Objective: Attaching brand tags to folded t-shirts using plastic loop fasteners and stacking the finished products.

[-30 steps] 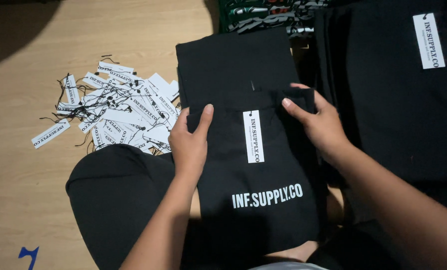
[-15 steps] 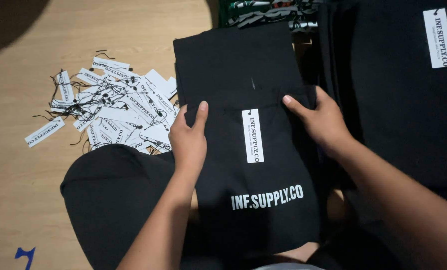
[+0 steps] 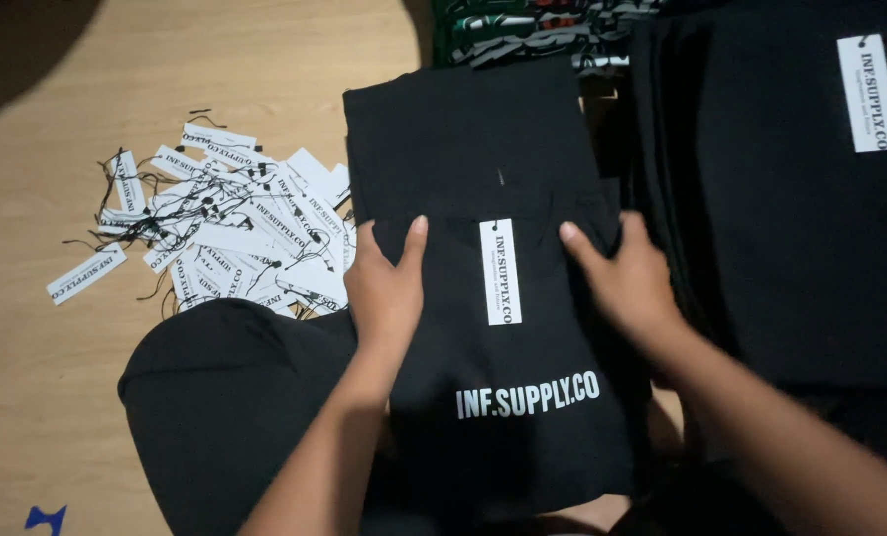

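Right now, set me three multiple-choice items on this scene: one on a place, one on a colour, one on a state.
1. Where does the heap of paper tags lie?
A. on the wooden floor, left of the folded garment
B. on top of the garment
C. in the right hand

2. What colour is the folded garment?
A. white
B. black
C. red

3. How are the two hands placed?
A. both lifted clear of the garment
B. both flat on the garment, on either side of its white hang tag
C. both closed around a tag

Answers: 1 A, the tags sit on bare wood beside the cloth; 2 B, the fabric is black; 3 B, left hand and right hand press down with fingers spread.
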